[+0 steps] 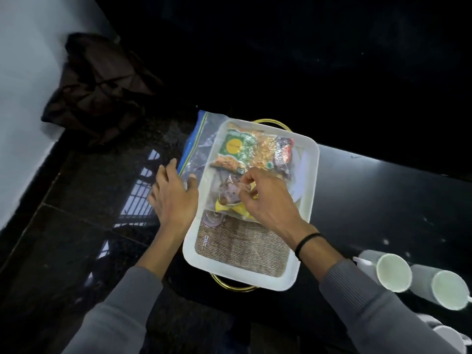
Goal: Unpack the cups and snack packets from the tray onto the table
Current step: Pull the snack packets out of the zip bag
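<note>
Sleeves: grey sleeves point(383, 315) at the bottom edge, with a black band point(305, 241) on the right wrist.
Right hand point(268, 200): over the middle of the tray. The grip is narrow, fingertips pinching a yellow packet point(222, 206).
Left hand point(173, 198): just left of the tray, fingers fairly straight, grip loose and holding nothing. It rests on a clear zip bag point(199, 139) with a blue edge.
Tray point(245, 275): white, with gold handles point(235, 286) at both ends, on the black tabletop point(383, 200). A woven mat point(242, 244) shows in its near half.
Snack packets point(250, 149): green, orange and dark ones crowded at the tray's far end.
Cups point(393, 272): two pale ones side by side on the tabletop, right of the tray — apart from it.
Left side: dark floor point(76, 200) — a dark cloth bundle point(99, 90) by the wall.
</note>
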The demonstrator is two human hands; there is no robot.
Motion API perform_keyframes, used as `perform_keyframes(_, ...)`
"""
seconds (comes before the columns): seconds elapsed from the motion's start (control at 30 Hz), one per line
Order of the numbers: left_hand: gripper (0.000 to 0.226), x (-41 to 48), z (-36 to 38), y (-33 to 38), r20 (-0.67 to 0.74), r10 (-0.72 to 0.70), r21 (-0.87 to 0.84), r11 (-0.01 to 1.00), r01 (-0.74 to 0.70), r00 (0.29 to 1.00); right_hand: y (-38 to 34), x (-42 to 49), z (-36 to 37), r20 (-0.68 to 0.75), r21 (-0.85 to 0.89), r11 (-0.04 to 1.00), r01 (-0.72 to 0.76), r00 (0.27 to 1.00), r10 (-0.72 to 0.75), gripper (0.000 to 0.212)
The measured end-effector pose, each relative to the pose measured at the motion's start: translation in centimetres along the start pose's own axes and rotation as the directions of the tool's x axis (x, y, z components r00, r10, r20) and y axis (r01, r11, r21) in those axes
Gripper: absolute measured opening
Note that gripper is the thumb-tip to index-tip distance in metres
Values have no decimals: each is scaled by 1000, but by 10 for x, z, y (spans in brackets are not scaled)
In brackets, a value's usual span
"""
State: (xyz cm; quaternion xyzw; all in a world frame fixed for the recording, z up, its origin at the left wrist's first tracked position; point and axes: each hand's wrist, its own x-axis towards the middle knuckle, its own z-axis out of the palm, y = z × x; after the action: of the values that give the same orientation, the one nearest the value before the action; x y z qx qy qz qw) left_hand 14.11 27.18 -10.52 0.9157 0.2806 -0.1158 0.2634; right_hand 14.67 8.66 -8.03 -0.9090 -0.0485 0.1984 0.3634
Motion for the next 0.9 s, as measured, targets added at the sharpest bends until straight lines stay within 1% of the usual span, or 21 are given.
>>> perform_keyframes(0.07, 59, 13, 1, -9, 78, -44, -55, 997, 48, 996, -3, 3, 5, 3, 9, 1000, -19, 1000, 19, 14)
perform_keyframes(0.1, 58, 17, 1, -13, 99, -42, -98, 994, 51, 994, -4, 3, 7, 4, 14, 1000, -24, 1000, 24, 14)
perform_keyframes(0.2, 44, 23, -1, -23, 57, 29, -191, 981, -18, 998, -8, 3, 12, 6, 18, 999, -26, 1000, 26, 14)
perform_keyframes(0.27, 35, 23, -5, -24, 40, 58, -301, 953, -43, 998, -10, 2, 14, 5, 9, 999, -33, 999, 33, 15)
perform_keyframes(0.33, 33, 20, -10, -25, 23, 103, -367, 926, -87, 994, -13, 1, 14, -2, 27, 999, -43, 999, 43, 16)
perform_keyframes(0.43, 37, 14, -16, -26, 14, 176, -410, 899, -155, 984, -22, 0, 16, -14, 91, 995, -44, 999, 45, 18)
perform_keyframes(0.53, 41, 5, -21, -25, 27, 255, -461, 861, -214, 967, -35, 1, 17, -32, 245, 968, -55, 997, 65, 18)
perform_keyframes(0.6, 43, -6, -22, -22, 35, 317, -508, 822, -256, 948, -46, 1, 19, -46, 345, 936, -75, 994, 97, 25)
perform_keyframes(0.7, 46, -22, -18, -20, 64, 393, -559, 776, -294, 917, -54, -1, 24, -56, 408, 904, -128, 985, 164, 38)
perform_keyframes(0.73, 45, -27, -17, -19, 67, 411, -561, 769, -306, 909, -54, -2, 24, -62, 430, 890, -151, 979, 196, 37)
perform_keyframes(0.8, 41, -35, -17, -19, 68, 418, -560, 767, -312, 906, -52, -4, 24, -74, 501, 847, -179, 966, 247, 27)
perform_keyframes(0.83, 39, -39, -18, -18, 77, 411, -559, 772, -302, 908, -50, -6, 23, -87, 512, 841, -174, 964, 252, 23)
perform_keyframes(0.9, 32, -46, -19, -14, 122, 402, -562, 782, -270, 908, -45, -9, 22, -124, 475, 867, -151, 964, 236, 23)
